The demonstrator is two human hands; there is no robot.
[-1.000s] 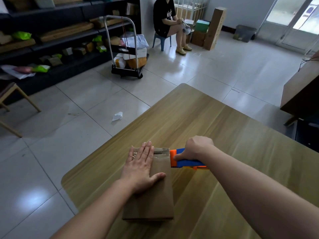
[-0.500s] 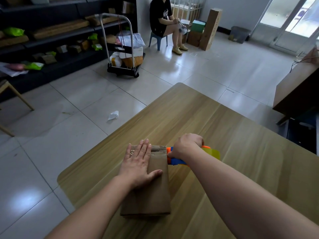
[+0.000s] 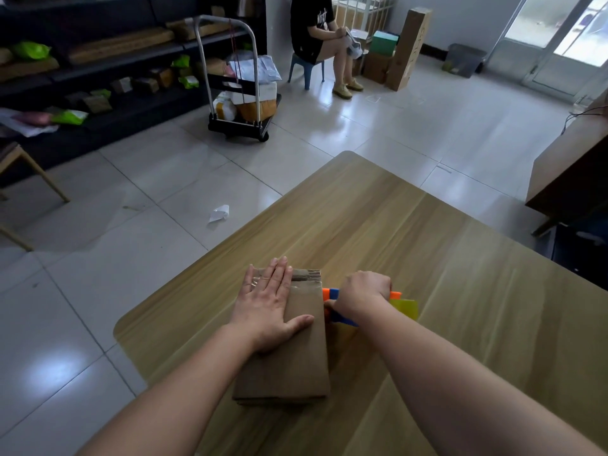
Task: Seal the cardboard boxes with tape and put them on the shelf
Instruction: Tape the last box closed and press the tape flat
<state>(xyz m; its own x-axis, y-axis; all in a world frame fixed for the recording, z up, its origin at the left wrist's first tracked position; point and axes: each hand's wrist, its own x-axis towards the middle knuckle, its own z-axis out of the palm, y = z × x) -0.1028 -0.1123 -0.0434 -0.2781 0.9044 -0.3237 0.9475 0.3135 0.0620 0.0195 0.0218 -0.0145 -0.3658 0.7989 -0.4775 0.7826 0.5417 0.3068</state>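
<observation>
Sealing the far end of the cardboard box (image 3: 296,366) is judged to be the step in hand. The box lies flat near the left edge of the bench (image 3: 460,291), its long axis running away from the person.

The left hand (image 3: 268,307) rests flat on the box's far half, fingers straight and together, thumb spread across the top. Its fingertips reach the far edge, where a glossy strip of clear tape (image 3: 306,286) shows. The right hand (image 3: 367,291) is curled round the orange-and-blue tape dispenser (image 3: 329,293), just beside the box's right edge at its far end. A yellow part projects to that hand's right. Whether the tape has been cut cannot be told.

Recommended: press the box down firmly with the flat palm, draw the strip taut over the right edge, tear cleanly, then rub it flat.

Beyond the bench lie a paper scrap (image 3: 219,213) on the tiled floor and a loaded trolley (image 3: 243,93). The dark shelf (image 3: 108,57) stands far left, well apart from the box.
</observation>
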